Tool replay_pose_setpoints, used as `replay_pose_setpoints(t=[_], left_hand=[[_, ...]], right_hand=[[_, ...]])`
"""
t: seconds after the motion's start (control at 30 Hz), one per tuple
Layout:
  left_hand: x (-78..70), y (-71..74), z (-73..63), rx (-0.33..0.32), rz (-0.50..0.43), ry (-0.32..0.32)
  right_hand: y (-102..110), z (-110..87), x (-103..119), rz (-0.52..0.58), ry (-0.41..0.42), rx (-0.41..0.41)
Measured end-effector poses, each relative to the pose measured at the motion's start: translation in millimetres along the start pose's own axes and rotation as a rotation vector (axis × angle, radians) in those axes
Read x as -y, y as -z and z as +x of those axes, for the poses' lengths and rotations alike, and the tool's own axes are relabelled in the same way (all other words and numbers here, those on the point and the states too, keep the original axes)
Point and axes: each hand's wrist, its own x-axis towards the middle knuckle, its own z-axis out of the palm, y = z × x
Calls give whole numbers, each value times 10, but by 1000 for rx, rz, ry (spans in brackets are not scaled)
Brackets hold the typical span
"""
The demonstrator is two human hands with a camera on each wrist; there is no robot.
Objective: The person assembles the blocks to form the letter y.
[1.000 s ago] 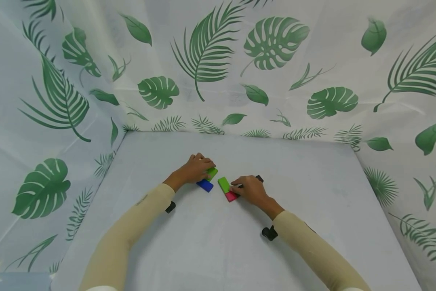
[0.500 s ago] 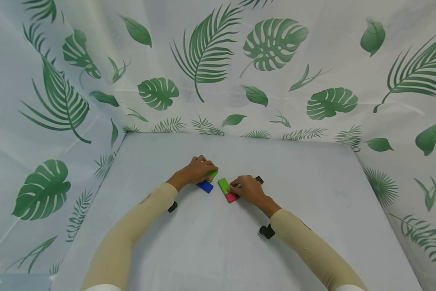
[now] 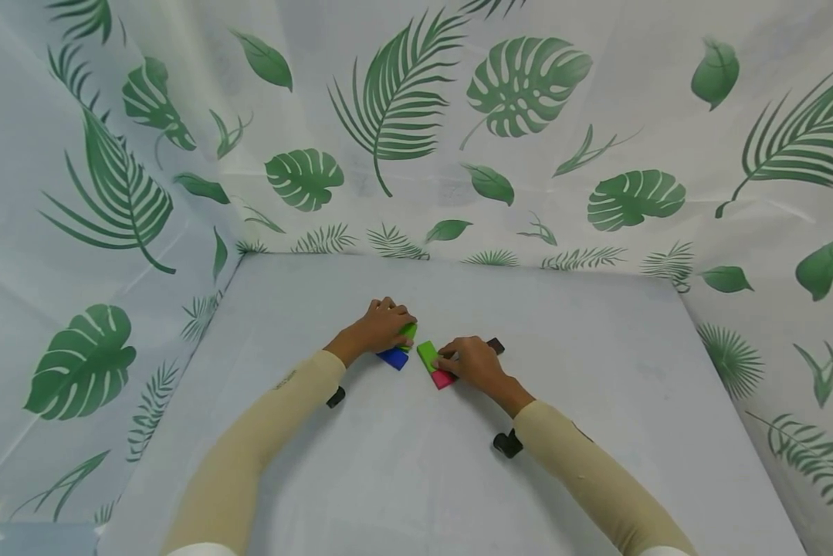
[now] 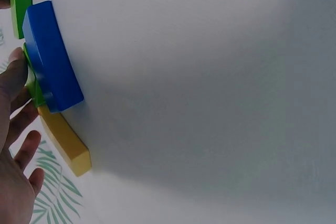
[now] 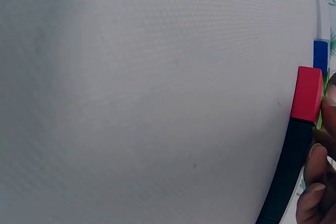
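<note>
My left hand (image 3: pixel 383 324) pinches a light green block (image 3: pixel 408 334) between thumb and fingers. In the left wrist view this green block (image 4: pixel 37 92) stands behind a blue block (image 4: pixel 52 56). A yellow block (image 4: pixel 65 142) angles away from its lower end. My right hand (image 3: pixel 477 363) has thumb and index fingertip at the edge of a second green block (image 3: pixel 428 356), which meets a red block (image 3: pixel 442 379). A long black block (image 5: pixel 289 169) runs from the red block under that hand, its end showing beyond the knuckles. The hand partly hides it.
The blocks lie on a pale cloth-covered tabletop (image 3: pixel 402 463). A gap separates the left group from the right group. Leaf-print fabric walls (image 3: pixel 416 116) rise at the back and sides. A dark wrist camera (image 3: pixel 508 443) hangs under the right forearm.
My left hand and forearm have shifted slightly right and nearer, and the green block in its grip has turned a little against the blue one. The right hand stays almost still.
</note>
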Motion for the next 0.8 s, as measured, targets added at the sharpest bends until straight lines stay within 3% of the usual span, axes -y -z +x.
replay_pose_setpoints(t=[0.33, 0.8], left_hand=[[46, -47, 10, -3, -12, 49], [42, -33, 20, -40, -77, 37]], right_hand=[[-4, 0, 17, 12, -10, 18], [-6, -6, -8, 97, -20, 3]])
